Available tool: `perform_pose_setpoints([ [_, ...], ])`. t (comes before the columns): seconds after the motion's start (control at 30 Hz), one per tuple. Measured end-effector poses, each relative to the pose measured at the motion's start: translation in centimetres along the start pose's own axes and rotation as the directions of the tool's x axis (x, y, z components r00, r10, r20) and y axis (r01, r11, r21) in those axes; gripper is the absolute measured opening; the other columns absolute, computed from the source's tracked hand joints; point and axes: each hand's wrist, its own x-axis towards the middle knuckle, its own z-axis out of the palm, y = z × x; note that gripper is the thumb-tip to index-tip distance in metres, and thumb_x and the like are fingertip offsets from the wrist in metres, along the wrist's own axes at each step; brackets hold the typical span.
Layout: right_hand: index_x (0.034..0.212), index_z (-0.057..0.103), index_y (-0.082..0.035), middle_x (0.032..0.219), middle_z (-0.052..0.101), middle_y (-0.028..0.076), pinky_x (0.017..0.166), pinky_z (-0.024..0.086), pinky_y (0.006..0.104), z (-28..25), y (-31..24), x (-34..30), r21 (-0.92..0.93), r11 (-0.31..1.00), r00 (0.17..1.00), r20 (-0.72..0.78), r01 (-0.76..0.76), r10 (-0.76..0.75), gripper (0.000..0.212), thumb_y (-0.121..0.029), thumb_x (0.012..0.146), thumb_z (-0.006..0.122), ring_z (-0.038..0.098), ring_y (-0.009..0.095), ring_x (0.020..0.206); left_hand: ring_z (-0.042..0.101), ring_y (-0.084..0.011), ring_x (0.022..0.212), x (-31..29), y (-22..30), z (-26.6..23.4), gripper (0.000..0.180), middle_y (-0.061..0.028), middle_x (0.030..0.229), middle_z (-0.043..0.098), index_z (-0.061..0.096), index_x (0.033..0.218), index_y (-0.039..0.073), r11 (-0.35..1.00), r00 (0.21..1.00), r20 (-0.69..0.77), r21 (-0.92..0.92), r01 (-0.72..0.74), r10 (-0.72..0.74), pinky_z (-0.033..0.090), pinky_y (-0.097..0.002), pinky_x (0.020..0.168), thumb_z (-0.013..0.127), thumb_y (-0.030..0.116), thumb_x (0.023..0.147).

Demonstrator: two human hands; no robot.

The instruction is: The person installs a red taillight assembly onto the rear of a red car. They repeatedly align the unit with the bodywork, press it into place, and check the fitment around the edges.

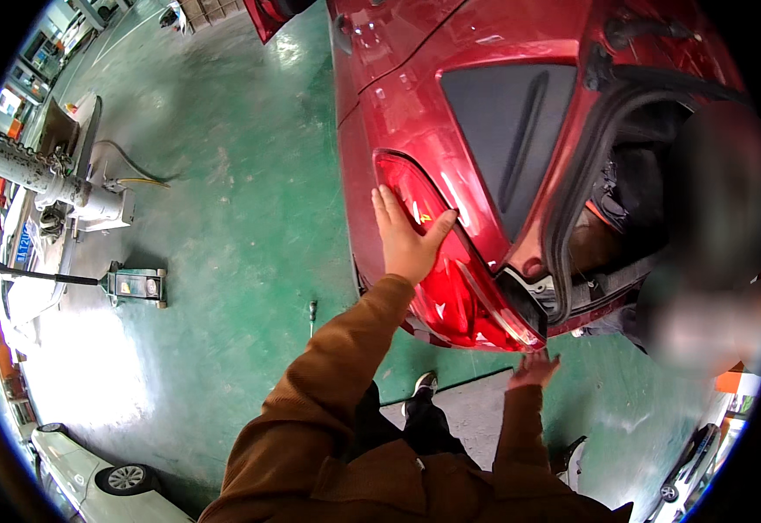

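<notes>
**Touching a red tail light, with one hand flat on it**

I see the tail light point(454, 301) at the back corner of a red car point(411, 113), beside the open trunk point(633, 187). My left hand point(408, 248) lies on top of the light, with the thumb out to the side. It is not closed around anything. My right hand point(534, 370) is down by the light's low, pointy end. Its fingers look spread, but from far off I cannot tell if they touch the light or hold its edge.

I cannot see if the light is tight or loose. If it is loose, it could slip, because a flat hand has nothing to grab. It could then scrape the shiny paint or drop past the bumper. Pushing hard on one end could crack the plastic. If the right fingers are under the edge, a push from the left hand could pinch them.

Below, a shoe point(426, 381) is near a gray sheet point(485, 410) on the green floor point(241, 174). What looks like a screwdriver point(313, 308) is on the floor too, and a foot could trip on it. Farther left is a floor jack point(136, 284), well apart from the car.
</notes>
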Motion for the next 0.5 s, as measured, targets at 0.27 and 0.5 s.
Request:
perform_pose_setpoints([
  [0.27, 0.151, 0.049, -0.008, 0.155, 0.051, 0.011, 0.119, 0.038, 0.0486, 11.0, 1.3, -6.7, 0.176, 0.981, 0.989, 0.108, 0.078, -0.098, 0.074, -0.062, 0.1, 0.044, 0.05, 0.032, 0.14, 0.014, -0.049, 0.156, 1.2, -0.1, -0.3, 0.127, -0.0396, 0.165, 0.01, 0.011, 0.159, -0.014, 0.999, 0.999, 0.025, 0.039, -0.033, 0.032, 0.019, -0.0488, 0.127, 0.084, 0.055, 0.081],
  [0.5, 0.156, 0.044, -0.01, 0.16, 0.045, 0.01, 0.117, 0.037, 0.0487, 0.8, 2.4, -0.8, 0.03, 0.953, 0.939, -0.183, 0.302, -0.292, 0.079, -0.065, 0.1, 0.04, 0.048, 0.029, 0.142, 0.013, -0.0504, 0.156, 2.4, 0.1, -0.4, 0.132, -0.0393, 0.166, 0.007, 0.011, 0.16, -0.013, 0.999, 0.998, 0.062, 0.024, -0.036, 0.034, 0.02, -0.0512, 0.127, 0.082, 0.064, 0.079],
])
